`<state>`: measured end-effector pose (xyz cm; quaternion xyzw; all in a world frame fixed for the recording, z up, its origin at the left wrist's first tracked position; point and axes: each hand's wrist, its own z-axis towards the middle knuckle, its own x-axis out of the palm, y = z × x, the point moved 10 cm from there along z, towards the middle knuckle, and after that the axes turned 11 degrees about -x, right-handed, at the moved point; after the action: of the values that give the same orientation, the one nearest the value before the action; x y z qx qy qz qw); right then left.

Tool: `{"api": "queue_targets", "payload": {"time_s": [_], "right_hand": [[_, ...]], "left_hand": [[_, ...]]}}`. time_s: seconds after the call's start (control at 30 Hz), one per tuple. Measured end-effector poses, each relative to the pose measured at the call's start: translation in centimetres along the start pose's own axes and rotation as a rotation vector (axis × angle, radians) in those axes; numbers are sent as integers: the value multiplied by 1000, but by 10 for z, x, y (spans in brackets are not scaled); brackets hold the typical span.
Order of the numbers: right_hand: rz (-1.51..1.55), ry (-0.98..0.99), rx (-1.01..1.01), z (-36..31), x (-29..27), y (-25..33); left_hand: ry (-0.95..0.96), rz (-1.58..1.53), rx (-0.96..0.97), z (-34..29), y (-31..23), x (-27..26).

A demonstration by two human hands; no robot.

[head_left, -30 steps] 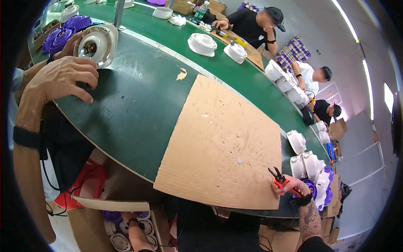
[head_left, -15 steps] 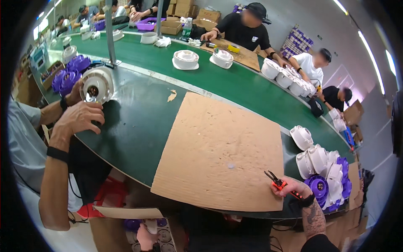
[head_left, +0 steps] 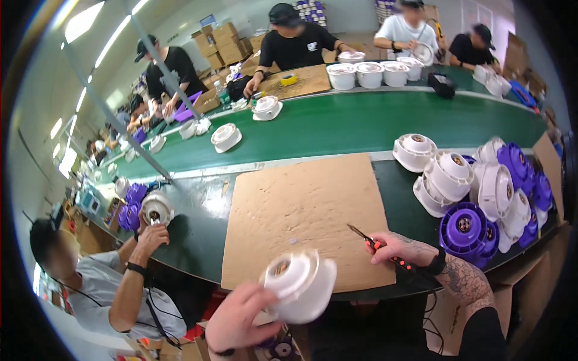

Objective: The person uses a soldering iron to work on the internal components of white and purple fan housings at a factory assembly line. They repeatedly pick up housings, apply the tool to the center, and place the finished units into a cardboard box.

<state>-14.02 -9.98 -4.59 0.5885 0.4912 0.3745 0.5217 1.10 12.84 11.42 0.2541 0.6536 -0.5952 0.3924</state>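
My left hand (head_left: 241,320) is closed on the edge of a round white plastic housing (head_left: 304,287), held tilted over the near edge of the cardboard sheet (head_left: 304,207). Both are smeared a little by motion. Copper-coloured parts show in the middle of its top. In my right hand (head_left: 394,249) is a pair of pliers (head_left: 373,243) with red and black handles, fingers wrapped round them. Their dark jaws point up and left above the sheet, apart from the housing.
White housings (head_left: 448,174) and purple housings (head_left: 463,231) are heaped at my right. Beyond the sheet runs a green conveyor belt (head_left: 337,126) carrying white housings (head_left: 226,138). At my left a co-worker handles another housing (head_left: 158,206); other people work across the belt.
My left hand has come up from the box below the table edge, bringing a white housing over the sheet. My right hand still holds the pliers. The view has swung round.
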Motion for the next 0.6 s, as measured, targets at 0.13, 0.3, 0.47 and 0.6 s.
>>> {"api": "queue_targets", "payload": {"time_s": [0.13, 0.3, 0.47, 0.6], "right_hand": [[391, -39, -143, -9, -21, -17], [371, -118, -123, -12, -30, -22], [167, -163, -160, -11, -40, -25], [153, -140, -149, -8, -37, -21]], "left_hand": [[-133, 333, 184, 116, -28, 41], [3, 362, 233, 183, -2, 98], [-224, 264, 1, 230, 17, 84], [113, 159, -63, 273, 63, 105]]}}
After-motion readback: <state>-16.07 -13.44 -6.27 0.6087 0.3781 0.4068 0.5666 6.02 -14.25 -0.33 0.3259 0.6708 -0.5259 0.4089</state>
